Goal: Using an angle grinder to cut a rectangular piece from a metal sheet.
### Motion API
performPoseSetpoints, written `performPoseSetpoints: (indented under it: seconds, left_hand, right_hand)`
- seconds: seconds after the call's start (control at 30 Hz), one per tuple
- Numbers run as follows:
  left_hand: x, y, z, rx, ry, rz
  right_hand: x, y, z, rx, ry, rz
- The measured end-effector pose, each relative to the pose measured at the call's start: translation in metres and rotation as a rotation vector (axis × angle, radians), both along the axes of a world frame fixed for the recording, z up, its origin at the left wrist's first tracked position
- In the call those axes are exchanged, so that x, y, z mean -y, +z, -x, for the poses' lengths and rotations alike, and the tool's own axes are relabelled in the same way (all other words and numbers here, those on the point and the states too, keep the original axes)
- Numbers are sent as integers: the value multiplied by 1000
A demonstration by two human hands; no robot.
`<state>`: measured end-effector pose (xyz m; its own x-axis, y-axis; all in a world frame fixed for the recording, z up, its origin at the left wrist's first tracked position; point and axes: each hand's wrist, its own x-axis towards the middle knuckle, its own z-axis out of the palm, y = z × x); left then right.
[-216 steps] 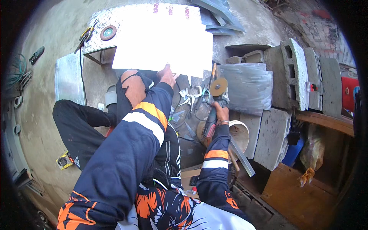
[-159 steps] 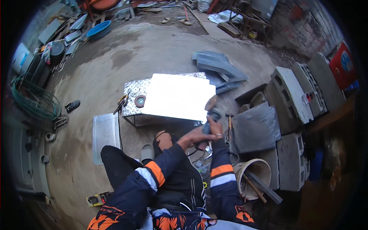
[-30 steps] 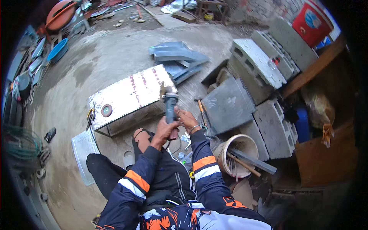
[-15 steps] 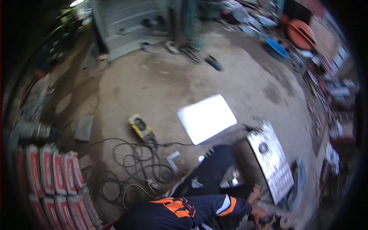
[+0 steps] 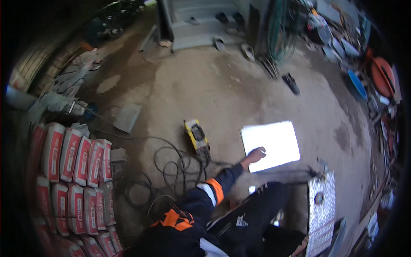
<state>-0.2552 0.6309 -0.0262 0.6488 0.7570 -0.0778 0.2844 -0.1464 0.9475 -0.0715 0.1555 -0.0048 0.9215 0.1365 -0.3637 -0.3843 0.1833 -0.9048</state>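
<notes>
My left hand [image 5: 256, 155] reaches out over the near left part of a bright white rectangular sheet [image 5: 275, 140] lying on the floor. Its fingers are closed around a small, thin, pale stick-like thing [image 5: 263, 152] too small to name for sure. The dark sleeve with orange and white bands runs from the lower edge up to it. I cannot see my right hand. To the right of my bent leg lies a long, shiny, silver foil-faced panel [image 5: 322, 220], with a round grey ring or disc [image 5: 319, 198] on top.
A yellow and black machine [image 5: 197, 136] stands left of the sheet, with coiled black cable [image 5: 165, 169] beside it. Red and white bags [image 5: 77, 201] are stacked at left. Steps [image 5: 205, 36] with shoes are at the back; a blue basin [image 5: 356, 85] and clutter line the right.
My left arm has swung from the lower right up to the white sheet, its hand now over the sheet. The view has turned, shifting the scene; more of the stacked bags shows.
</notes>
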Motion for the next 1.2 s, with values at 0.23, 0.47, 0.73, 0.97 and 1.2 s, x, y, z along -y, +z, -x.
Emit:
performPoseSetpoints:
  seconds: [0.23, 0.47, 0.73, 0.97, 1.2]
  left_hand:
    - [57, -97, 52, -133, -142, 834]
    - [63, -207, 47, 134, 350, 1251]
    - [74, -219, -94, -206, 582, 1089]
    - [42, -229, -69, 109, 644, 1020]
    - [42, -157, -63, -107, 487, 1270]
  right_hand:
    - [281, 21, 28, -105, -473, 325]
    - [280, 41, 46, -143, -473, 437]
    - [285, 77, 34, -139, -536, 491]
    - [268, 50, 22, -193, -502, 370]
    - [293, 23, 41, -220, -488, 269]
